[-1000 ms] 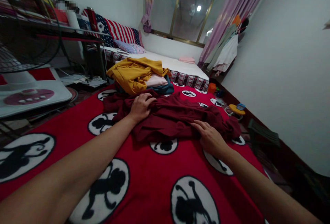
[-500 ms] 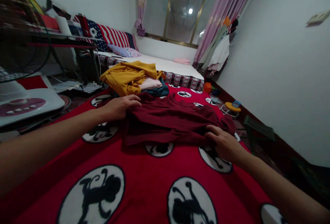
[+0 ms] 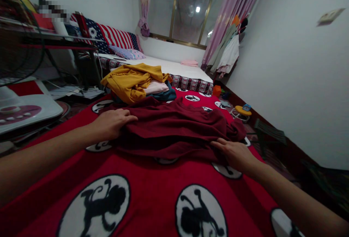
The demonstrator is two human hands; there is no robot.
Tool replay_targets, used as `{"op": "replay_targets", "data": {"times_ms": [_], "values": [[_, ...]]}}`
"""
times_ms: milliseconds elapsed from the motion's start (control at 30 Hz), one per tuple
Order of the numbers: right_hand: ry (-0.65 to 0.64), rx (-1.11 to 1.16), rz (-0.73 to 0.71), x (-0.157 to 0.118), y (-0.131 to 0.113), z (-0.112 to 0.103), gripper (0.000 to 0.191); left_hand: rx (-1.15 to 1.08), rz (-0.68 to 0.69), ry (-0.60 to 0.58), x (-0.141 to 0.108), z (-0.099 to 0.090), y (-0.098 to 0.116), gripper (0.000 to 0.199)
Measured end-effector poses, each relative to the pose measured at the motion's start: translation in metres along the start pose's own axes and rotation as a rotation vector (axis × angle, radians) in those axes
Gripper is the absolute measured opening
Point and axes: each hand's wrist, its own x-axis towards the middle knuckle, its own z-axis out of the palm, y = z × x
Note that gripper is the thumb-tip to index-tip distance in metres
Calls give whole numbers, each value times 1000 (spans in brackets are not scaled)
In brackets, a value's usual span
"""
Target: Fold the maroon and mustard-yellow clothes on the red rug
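A dark red garment lies spread and wrinkled across a red blanket with black figures in white ovals. My left hand is closed on the garment's left side. At its near right edge, my right hand pinches the cloth between thumb and fingers. The near edge is lifted a little between the hands, with a dark fold beneath it. Just beyond the garment sits a pile of clothes with a yellow one on top.
Farther back is a bed below a window. A cluttered desk and a white appliance stand at the left. Along the right wall are a yellow stool and a dark green folding stool.
My left hand has moved left and slightly nearer, drawing the garment's left side outward. My right hand has shifted slightly left. The whole view has shifted a little.
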Motion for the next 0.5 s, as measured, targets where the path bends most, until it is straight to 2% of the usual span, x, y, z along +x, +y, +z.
{"op": "replay_targets", "data": {"times_ms": [67,133,267,333,400,500], "values": [[-36,-16,-13,0,-1,-3,62,60,71,-8,-2,4,8,65],[-74,-21,1,-2,1,-8,52,53,109,-24,-5,7,14,65],[-140,-29,51,-19,14,-27,30,-39,80,-94,-9,-3,11,59],[-84,12,38,-32,22,-38,24,-142,61,-134,-10,-14,3,61],[31,105,7,-45,27,-46,20,-261,68,-150,-13,-26,-5,59],[132,352,-14,-59,31,-50,16,-389,71,-144,-16,-39,-12,57]]}}
